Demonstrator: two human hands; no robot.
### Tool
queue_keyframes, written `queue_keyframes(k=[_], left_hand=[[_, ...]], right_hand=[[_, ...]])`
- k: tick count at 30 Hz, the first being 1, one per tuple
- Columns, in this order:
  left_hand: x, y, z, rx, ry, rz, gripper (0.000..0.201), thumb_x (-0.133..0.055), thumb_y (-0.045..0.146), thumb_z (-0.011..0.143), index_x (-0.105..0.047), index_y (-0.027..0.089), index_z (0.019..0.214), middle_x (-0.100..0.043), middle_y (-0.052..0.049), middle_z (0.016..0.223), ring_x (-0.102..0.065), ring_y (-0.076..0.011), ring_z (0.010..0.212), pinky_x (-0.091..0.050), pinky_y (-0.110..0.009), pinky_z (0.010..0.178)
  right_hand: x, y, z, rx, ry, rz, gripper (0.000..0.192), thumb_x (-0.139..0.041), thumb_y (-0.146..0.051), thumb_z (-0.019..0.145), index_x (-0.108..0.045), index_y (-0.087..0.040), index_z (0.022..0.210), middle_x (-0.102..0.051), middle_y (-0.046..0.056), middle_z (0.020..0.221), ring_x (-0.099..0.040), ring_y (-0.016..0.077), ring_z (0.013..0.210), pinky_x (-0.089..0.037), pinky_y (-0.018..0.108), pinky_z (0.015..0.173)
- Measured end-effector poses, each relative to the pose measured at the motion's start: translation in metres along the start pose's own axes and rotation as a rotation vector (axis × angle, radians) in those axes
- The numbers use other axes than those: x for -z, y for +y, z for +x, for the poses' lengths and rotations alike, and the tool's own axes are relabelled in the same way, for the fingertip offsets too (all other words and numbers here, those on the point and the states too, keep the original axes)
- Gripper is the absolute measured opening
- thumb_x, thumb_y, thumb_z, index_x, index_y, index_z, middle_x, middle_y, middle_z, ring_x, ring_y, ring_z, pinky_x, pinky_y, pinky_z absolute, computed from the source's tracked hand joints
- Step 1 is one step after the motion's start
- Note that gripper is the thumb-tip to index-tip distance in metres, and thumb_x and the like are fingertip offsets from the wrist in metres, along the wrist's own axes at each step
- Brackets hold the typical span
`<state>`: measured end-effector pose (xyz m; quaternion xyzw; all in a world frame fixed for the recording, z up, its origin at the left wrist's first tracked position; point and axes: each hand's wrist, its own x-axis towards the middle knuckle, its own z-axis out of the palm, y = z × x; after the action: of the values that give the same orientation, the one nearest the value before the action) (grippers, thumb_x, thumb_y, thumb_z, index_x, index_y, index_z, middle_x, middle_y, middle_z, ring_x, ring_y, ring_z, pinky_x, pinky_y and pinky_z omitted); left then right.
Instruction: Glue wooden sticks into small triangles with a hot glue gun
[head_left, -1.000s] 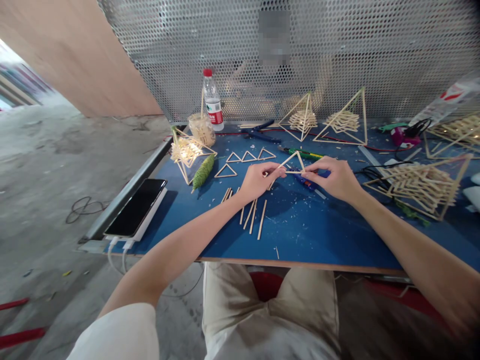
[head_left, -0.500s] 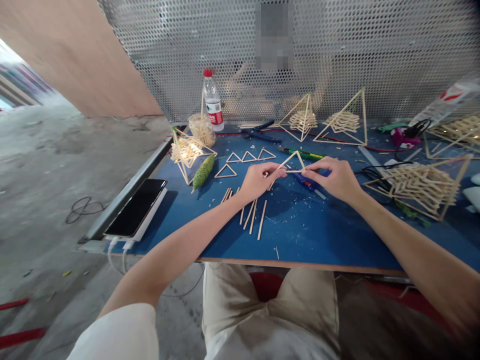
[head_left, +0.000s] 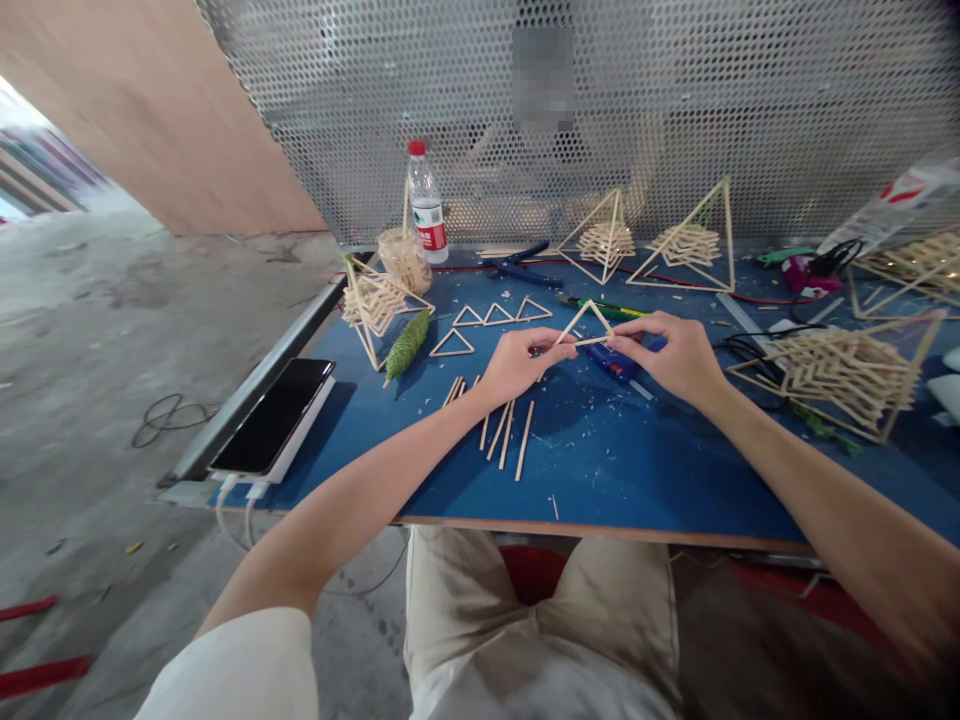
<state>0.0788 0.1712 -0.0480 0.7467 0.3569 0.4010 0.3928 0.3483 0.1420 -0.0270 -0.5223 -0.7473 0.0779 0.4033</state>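
Wooden stick triangle (head_left: 586, 325) sits pinched at its base corners between the left hand (head_left: 517, 364) and right hand (head_left: 670, 352), centre frame, and has tilted slightly since a second ago. Loose sticks (head_left: 506, 430) lie below, finished small triangles (head_left: 491, 315) to the upper left.

bottle (head_left: 425, 205) behind phone (head_left: 273, 413), left of pyramids (head_left: 609, 238)

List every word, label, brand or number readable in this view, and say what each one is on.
No text here can be quoted.
Water bottle: its red and white label carries print, too small and blurred to read.
Plastic packet at the right edge: red and dark markings, blurred, unreadable.
Phone: screen dark, nothing shown.
Stick triangle held between the left hand and right hand: no markings.
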Motion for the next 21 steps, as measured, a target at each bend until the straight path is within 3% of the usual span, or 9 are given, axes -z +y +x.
queue_keyframes(k=[8,11,21], left_hand=[[-0.0013,-0.0008,-0.0003,0.001,0.002,-0.027,0.037,-0.077,0.051,0.098,-0.089,0.020,0.113,-0.089,-0.008,0.102,-0.075,-0.0185,0.083,-0.055,-0.032,0.073],[-0.0012,-0.0022,0.0003,-0.002,0.013,-0.020,0.037,-0.077,0.051,0.099,-0.089,0.020,0.114,-0.089,-0.008,0.100,-0.078,-0.0197,0.085,-0.056,-0.032,0.074],[-0.0044,0.0038,-0.0054,-0.136,0.040,0.045,0.024,-0.078,0.044,0.100,-0.089,0.024,0.108,-0.089,-0.005,0.115,-0.083,-0.0220,0.100,-0.063,-0.036,0.097]], right_hand=[[-0.0023,0.0037,0.0006,0.016,0.015,0.074,0.018,-0.081,-0.044,0.094,-0.087,-0.029,0.103,-0.087,0.005,0.104,-0.077,0.0269,0.089,-0.060,0.044,0.085],[-0.0035,0.0050,0.0006,0.006,0.014,0.073,0.014,-0.081,-0.043,0.094,-0.087,-0.031,0.098,-0.087,0.004,0.101,-0.077,0.0270,0.088,-0.060,0.044,0.084],[-0.0033,0.0002,-0.0003,-0.047,0.111,0.091,0.010,-0.087,-0.039,0.089,-0.083,-0.030,0.085,-0.082,0.002,0.086,-0.070,0.0233,0.074,-0.057,0.043,0.080]])
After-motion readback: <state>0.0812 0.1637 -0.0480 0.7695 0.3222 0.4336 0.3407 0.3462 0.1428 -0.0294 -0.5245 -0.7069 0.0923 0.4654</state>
